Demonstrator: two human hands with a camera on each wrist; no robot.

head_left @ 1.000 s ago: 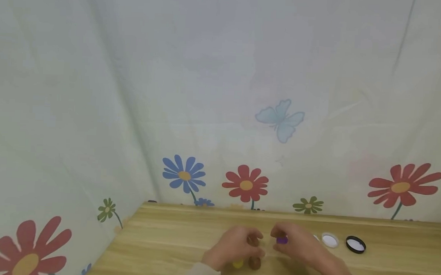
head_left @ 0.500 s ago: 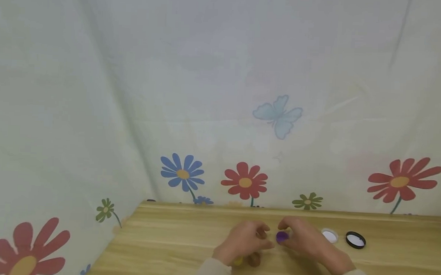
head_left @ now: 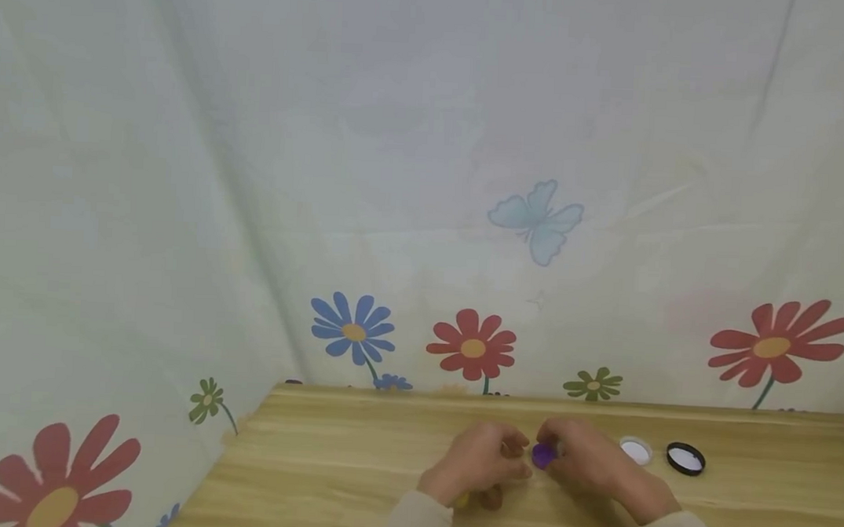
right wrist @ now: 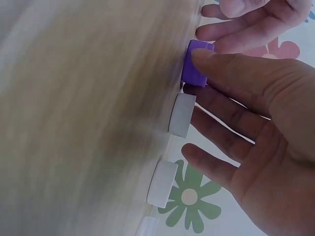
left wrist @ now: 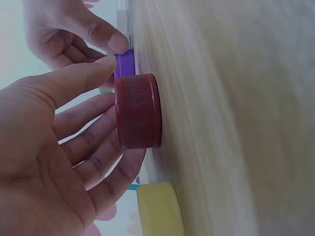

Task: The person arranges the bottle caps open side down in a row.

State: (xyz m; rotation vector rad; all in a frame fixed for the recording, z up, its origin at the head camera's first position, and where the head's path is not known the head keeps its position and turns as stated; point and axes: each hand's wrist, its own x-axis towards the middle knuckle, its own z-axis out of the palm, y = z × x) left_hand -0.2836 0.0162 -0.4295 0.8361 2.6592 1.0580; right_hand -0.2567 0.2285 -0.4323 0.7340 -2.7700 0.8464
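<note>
A purple bottle cap (right wrist: 195,64) is pinched by my right hand (right wrist: 266,103), thumb on its near side and fingers behind it. In the head view that purple cap (head_left: 544,456) shows between the two hands, low over the table. My left hand (head_left: 480,461) reaches in from the left with fingers loosely curved and apart. Its thumb tip lies right by the purple cap in the left wrist view. A dark red bottle cap (left wrist: 138,112) stands on the table in front of the left fingers, and a yellow cap (left wrist: 160,209) sits nearer; the left hand partly covers both in the head view.
Right of the right hand lie a white-centred lid with a pale rim (head_left: 636,451) and a black-rimmed lid (head_left: 685,459). A white cap (right wrist: 182,115) stands close by the right fingers. A flower-printed curtain (head_left: 397,176) rises behind the wooden table (head_left: 329,456).
My left hand has shifted right, closer to the purple cap. The right hand has moved slightly right and away from me, and the purple cap shows more of its round face.
</note>
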